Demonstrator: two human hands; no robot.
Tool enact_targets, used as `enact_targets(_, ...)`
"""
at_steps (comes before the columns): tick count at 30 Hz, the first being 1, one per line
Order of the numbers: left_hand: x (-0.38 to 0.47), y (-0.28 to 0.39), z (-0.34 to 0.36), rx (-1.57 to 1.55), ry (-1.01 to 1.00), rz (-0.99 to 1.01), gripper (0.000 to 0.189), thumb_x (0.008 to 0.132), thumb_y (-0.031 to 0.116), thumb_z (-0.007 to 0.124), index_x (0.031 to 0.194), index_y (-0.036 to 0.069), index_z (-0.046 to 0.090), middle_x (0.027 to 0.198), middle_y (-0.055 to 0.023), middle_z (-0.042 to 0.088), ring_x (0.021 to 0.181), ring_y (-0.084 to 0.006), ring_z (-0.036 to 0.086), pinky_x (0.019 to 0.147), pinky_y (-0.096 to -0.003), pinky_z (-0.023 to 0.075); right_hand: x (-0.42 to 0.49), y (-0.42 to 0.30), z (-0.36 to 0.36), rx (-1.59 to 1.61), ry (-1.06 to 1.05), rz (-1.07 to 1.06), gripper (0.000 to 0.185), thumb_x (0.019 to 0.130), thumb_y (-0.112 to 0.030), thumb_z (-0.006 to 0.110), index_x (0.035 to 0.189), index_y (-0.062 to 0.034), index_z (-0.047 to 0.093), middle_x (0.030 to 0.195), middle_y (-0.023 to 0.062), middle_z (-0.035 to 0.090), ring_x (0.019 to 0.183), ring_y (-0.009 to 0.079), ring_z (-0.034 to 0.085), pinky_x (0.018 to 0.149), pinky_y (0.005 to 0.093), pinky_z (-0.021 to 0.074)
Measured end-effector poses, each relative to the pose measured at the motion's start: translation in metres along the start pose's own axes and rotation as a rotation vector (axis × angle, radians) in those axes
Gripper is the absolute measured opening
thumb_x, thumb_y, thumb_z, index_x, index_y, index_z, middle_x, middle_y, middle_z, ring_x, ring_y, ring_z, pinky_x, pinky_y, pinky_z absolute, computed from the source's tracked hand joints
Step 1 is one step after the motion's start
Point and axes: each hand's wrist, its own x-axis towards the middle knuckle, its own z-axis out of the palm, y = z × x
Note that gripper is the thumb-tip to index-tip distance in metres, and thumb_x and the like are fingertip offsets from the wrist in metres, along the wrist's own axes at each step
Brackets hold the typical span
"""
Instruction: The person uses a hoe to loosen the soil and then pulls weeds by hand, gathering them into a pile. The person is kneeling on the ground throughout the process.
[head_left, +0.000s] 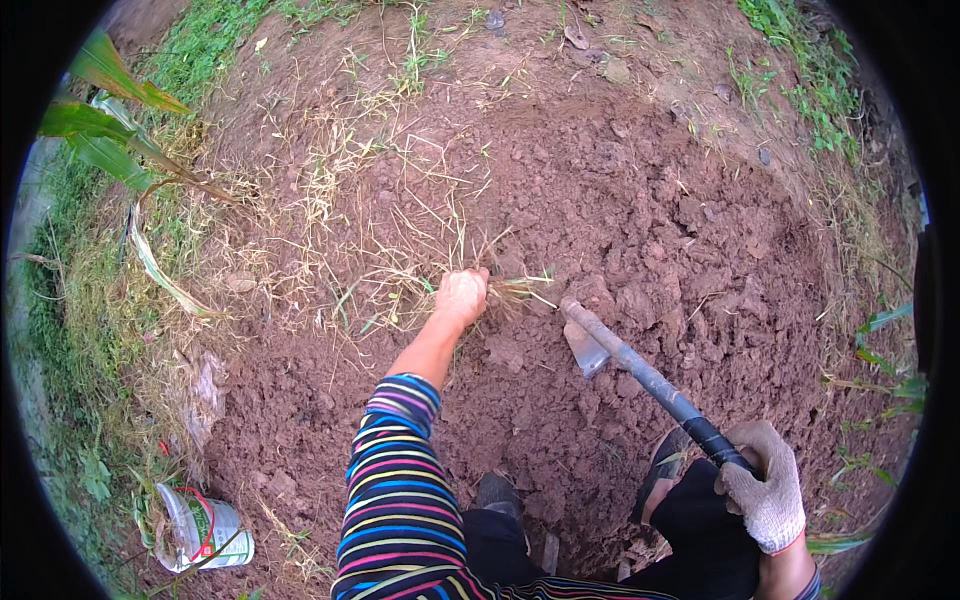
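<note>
My bare left hand (461, 296) is closed around a bunch of dry grass stalks (517, 287), low over the soil. Some stalks stick out to the right of the fist, and others fan out beyond it. On my right hand (763, 484) is a pale knitted work glove; its fingers wrap the dark grip of a hoe (656, 379). The hoe slants up and left from that hand, and its metal blade (586, 349) rests at the broken soil, right of my left hand. Part of the blade is hidden behind the shaft.
Clumpy reddish-brown soil (720, 285) spreads around my shoes (499, 495). Loose straw (330, 180) litters the upper left, beside a maize plant (112, 139). A white bucket (217, 529) with a red handle lies tipped at lower left. Green weeds (817, 97) line the edges.
</note>
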Motion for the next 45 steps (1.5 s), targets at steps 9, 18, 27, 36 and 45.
enact_targets(9, -0.089, 0.052, 0.034, -0.225, 0.022, 0.026, 0.057, 0.074, 0.003, 0.053, 0.131, 0.002, 0.041, 0.097, -0.0256, 0.062, 0.078, -0.0408, 0.065, 0.068, -0.0496, 0.0526, 0.001, 0.002, 0.0, -0.029, -0.005, -0.024, 0.025, 0.08, -0.001, 0.053, 0.104, -0.0049, 0.051, 0.068, 0.0049, 0.056, 0.051, 0.0059, 0.047, 0.042, 0.0184, 0.0353)
enact_targets(18, -0.021, 0.003, 0.006, -0.127, 0.367, -0.33, 0.018, 0.081, 0.002, 0.051, 0.099, -0.002, 0.053, 0.106, -0.0268, 0.051, 0.086, -0.04, 0.059, 0.075, -0.0495, 0.0493, 0.0, -0.007, 0.003, -0.053, 0.018, 0.002, 0.023, 0.079, -0.001, 0.053, 0.101, -0.0049, 0.052, 0.063, 0.0047, 0.055, 0.045, 0.0058, 0.045, 0.041, 0.0186, 0.0339)
enact_targets(27, 0.015, -0.01, -0.01, -0.209, 0.142, -0.633, 0.091, 0.075, 0.002, 0.064, 0.15, 0.015, 0.014, 0.14, -0.0325, 0.033, 0.099, -0.0388, 0.062, 0.082, -0.0422, 0.0538, 0.005, -0.002, 0.004, -0.049, 0.061, 0.014, 0.023, 0.077, -0.003, 0.053, 0.1, -0.0041, 0.053, 0.061, 0.004, 0.055, 0.043, 0.0063, 0.045, 0.038, 0.0183, 0.0336)
enact_targets(36, 0.024, -0.026, -0.033, -0.238, 0.003, -0.695, 0.054, 0.083, 0.015, 0.058, 0.135, 0.006, 0.042, 0.106, -0.0154, 0.068, 0.102, -0.0276, 0.065, 0.084, -0.0382, 0.053, 0.001, 0.007, 0.001, -0.05, 0.046, 0.017, 0.023, 0.08, -0.009, 0.055, 0.103, -0.0049, 0.054, 0.064, 0.0051, 0.057, 0.045, 0.0072, 0.048, 0.04, 0.0182, 0.0361)
enact_targets(45, 0.019, -0.046, -0.025, -0.359, -0.015, -0.671, 0.03, 0.082, 0.016, 0.055, 0.108, 0.008, 0.066, 0.114, -0.0124, 0.065, 0.107, -0.03, 0.062, 0.089, -0.0399, 0.0513, 0.008, 0.015, -0.009, -0.061, 0.019, -0.016, 0.022, 0.079, -0.01, 0.056, 0.1, -0.0033, 0.054, 0.068, 0.0055, 0.057, 0.048, 0.0078, 0.051, 0.039, 0.0184, 0.0369)
